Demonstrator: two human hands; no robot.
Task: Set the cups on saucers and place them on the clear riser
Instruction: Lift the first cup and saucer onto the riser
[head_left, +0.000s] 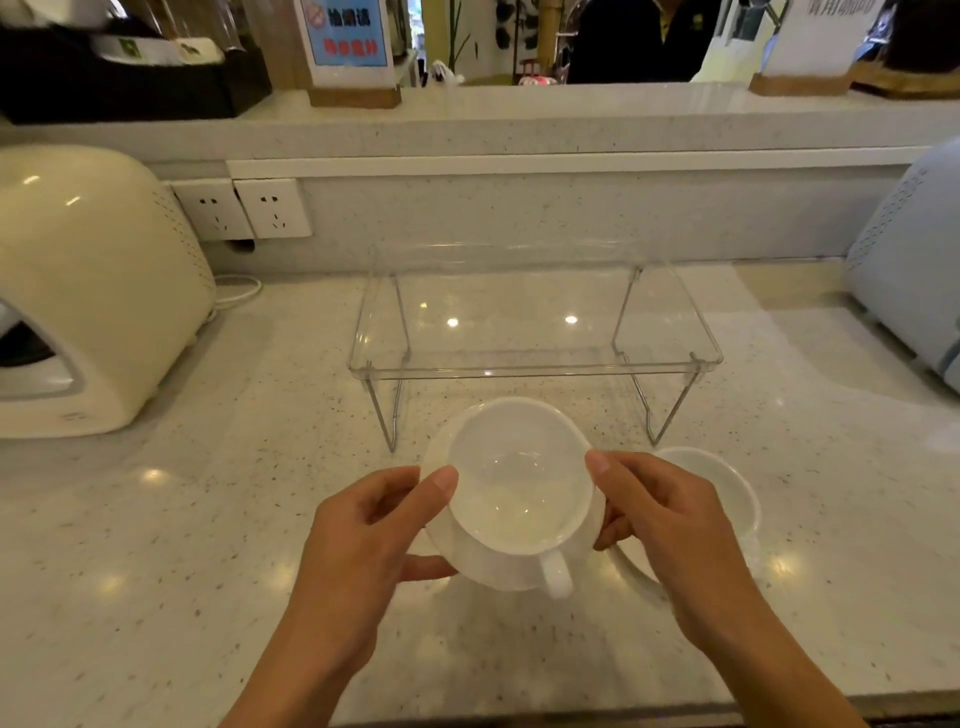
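Both hands, left hand (374, 525) and right hand (670, 519), clasp the white round saucer (441, 540) carrying a white ceramic cup (519, 483). Beyond them the clear plastic riser (535, 358) stands bare; a second white cup (711, 478) waits behind the right hand.

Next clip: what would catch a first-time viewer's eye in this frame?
First, the white cup on its saucer, held up at centre between the left hand and the right hand, its handle toward the camera. Just behind it stands the clear riser, with nothing on top. A second white cup sits on the counter behind the right hand.
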